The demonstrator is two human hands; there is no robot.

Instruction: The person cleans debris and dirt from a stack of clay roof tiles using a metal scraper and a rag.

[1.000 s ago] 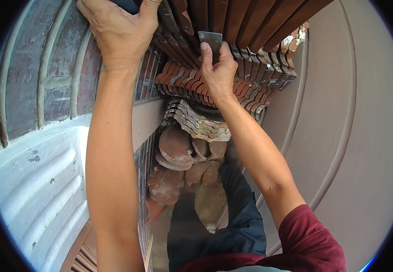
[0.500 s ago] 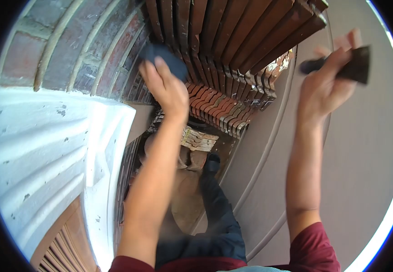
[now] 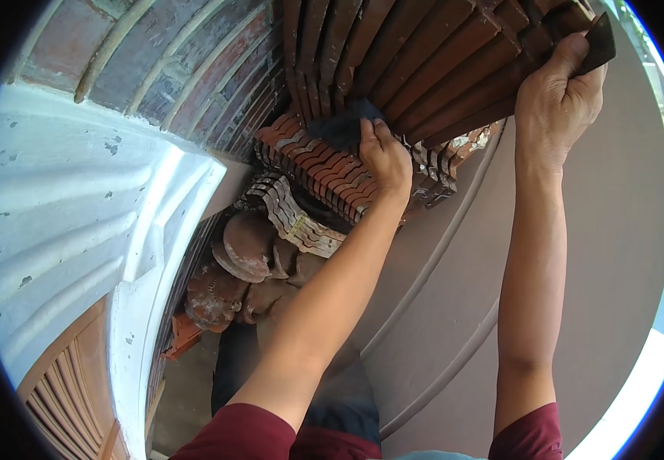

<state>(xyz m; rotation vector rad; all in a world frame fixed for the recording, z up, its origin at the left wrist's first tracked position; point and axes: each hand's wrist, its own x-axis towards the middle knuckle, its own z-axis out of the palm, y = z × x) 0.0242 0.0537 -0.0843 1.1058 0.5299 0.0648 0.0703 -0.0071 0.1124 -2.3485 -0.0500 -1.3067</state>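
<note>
My left hand (image 3: 386,157) is closed on a dark grey piece (image 3: 340,129) that looks like a cloth or pad. It sits low against the brown roof tiles (image 3: 416,65), which stand on edge in a tight stack. My right hand (image 3: 560,107) is up at the right end of this stack, with the fingers wrapped round a scraper (image 3: 597,47). Its dark flared blade points up and right; the handle is hidden in the hand. Just below the left hand lies a row of reddish wavy-edged tiles (image 3: 313,165).
At left are a brick wall (image 3: 156,69) and a chipped white moulding (image 3: 64,199) above a slatted wooden shutter (image 3: 71,383). Curved clay tiles (image 3: 248,245) and a pale stack of wavy tiles (image 3: 294,218) lie lower down. A grey wall (image 3: 455,307) with raised bands runs along the right.
My left hand has moved right and down with the dark piece, onto the lower part of the tile stack. My right hand has turned and risen slightly with the scraper, to the stack's right end.
</note>
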